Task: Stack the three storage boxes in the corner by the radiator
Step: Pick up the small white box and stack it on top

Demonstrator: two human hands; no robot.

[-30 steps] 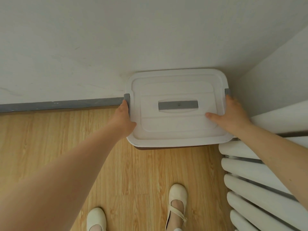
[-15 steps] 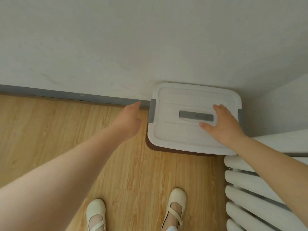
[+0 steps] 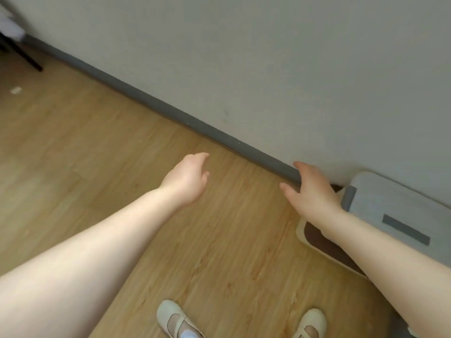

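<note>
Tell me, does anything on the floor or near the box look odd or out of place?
One small thing: a pale scrap lies on the wooden floor at far left; too blurred to identify. The storage box sits flat against the wall with its lid on. Nothing spilled or damaged.

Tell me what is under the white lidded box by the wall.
Under the white lidded box a cream rim and dark brown side of something stick out. The right forearm covers part; what it is cannot be told.

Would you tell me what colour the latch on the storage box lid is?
Grey, on a white lid; the latch shows in the head view.
</note>
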